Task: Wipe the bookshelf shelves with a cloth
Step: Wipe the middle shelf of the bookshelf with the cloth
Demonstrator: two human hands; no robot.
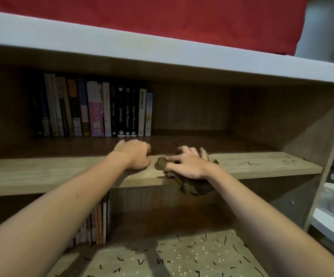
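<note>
Soft, light and limp, the brown cloth (198,186) droops over the front edge of the shelf (262,164) under the spread, flat fingers (188,151) of the right hand (190,165), probably best pressed mid-bunch, while the left hand (134,154) rests loosely curled, empty.

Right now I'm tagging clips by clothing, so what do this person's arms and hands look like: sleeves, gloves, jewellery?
The left forearm and right forearm are bare up to the frame edge, no sleeve in view. The left hand and right hand wear no gloves, and no watch, bracelet or ring shows, though the right hand's fingertips are blurred.
</note>
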